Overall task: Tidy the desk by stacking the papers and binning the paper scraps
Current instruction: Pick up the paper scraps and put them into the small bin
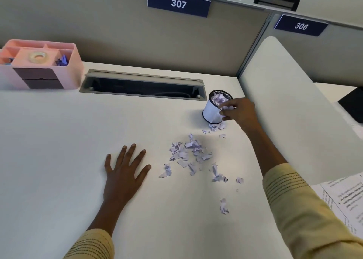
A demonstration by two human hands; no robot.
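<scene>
A small mesh bin (212,113) with a white paper lining stands on the white desk (59,141) near the right divider, with torn scraps inside it. My right hand (240,112) hovers at its rim and pinches a crumpled paper scrap (227,108). Several pale lilac paper scraps (190,152) lie scattered on the desk in front of the bin, and a few more lie right at its base. My left hand (125,170) rests flat on the desk with fingers spread, left of the scraps. Printed papers (345,196) lie at the right edge, partly under my right sleeve.
A pink desk organiser (39,64) with a tape roll stands at the back left. An open cable tray slot (143,86) runs along the back of the desk. A curved white divider (284,101) bounds the right side, with panels marked 307 and 306 behind.
</scene>
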